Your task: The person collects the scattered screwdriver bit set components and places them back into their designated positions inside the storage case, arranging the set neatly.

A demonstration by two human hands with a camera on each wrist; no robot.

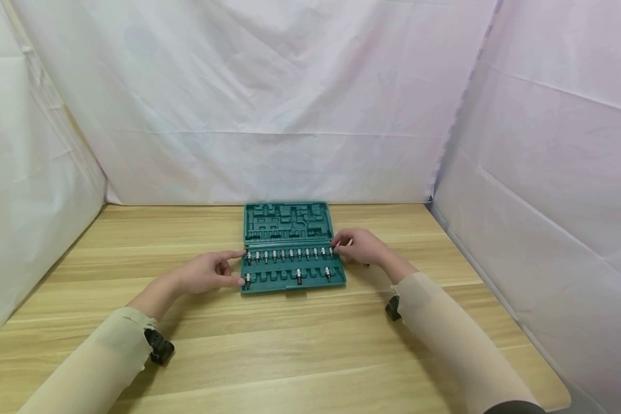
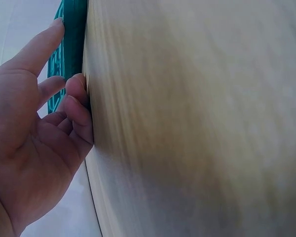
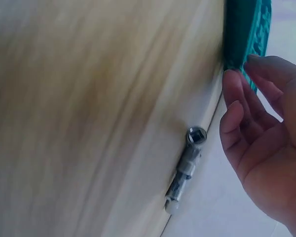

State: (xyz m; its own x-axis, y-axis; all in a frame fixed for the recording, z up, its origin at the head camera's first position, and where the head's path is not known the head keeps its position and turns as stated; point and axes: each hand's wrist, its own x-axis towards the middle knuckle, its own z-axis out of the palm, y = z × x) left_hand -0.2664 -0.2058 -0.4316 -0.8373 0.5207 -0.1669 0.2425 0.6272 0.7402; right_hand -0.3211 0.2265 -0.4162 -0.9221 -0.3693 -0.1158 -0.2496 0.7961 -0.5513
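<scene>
A teal tool case [image 1: 274,283] lies unfolded on the table. Its near half holds an upper row of metal bit sockets [image 1: 283,256], and three more bit sockets [image 1: 298,276] sit in the lower row. My left hand [image 1: 202,273] is at the case's left side, thumb and index finger extended to touch its edge, other fingers bent. At the right edge near the hinge, my right hand [image 1: 359,246] touches the case [image 3: 237,34] with loosely bent fingers. Loose metal sockets [image 3: 185,170] lie on the table beside the right hand, mostly hidden from the head view.
The wooden table [image 1: 269,356] runs up to a white cloth backdrop [image 1: 269,115] behind the case. White cloth also hangs along both sides. The lid half [image 1: 287,221] of the case lies toward the backdrop, with moulded recesses.
</scene>
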